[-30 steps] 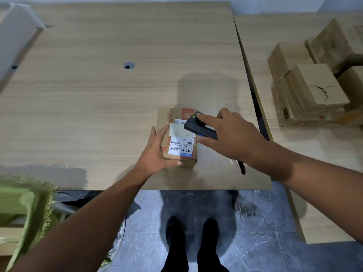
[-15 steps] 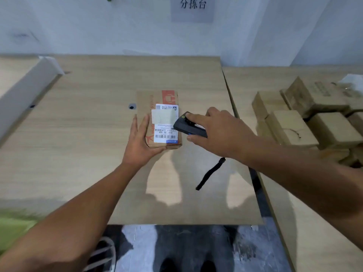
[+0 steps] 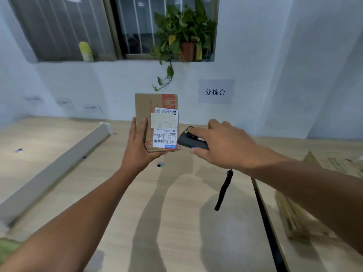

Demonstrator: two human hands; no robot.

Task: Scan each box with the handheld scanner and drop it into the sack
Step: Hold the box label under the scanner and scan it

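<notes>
A small cardboard box (image 3: 155, 107) with a white shipping label and barcode is lifted above the wooden table (image 3: 172, 222). My left hand (image 3: 138, 146) holds it from the left and underneath, label facing me. My right hand (image 3: 222, 144) grips a black handheld scanner (image 3: 187, 139), its tip right beside the barcode at the box's lower right. A black wrist strap (image 3: 224, 190) hangs below the scanner. A bit of the green sack (image 3: 6, 250) shows at the bottom left corner.
More cardboard boxes (image 3: 306, 197) lie blurred on the second table at the right. A white board (image 3: 55, 169) lies across the table at the left. On the windowsill behind stands a potted plant (image 3: 184, 36). A paper sign (image 3: 216, 92) hangs on the wall.
The box has been lifted off the table and raised, with the scanner following beside it. The view has tilted upward, so the wall and window now show.
</notes>
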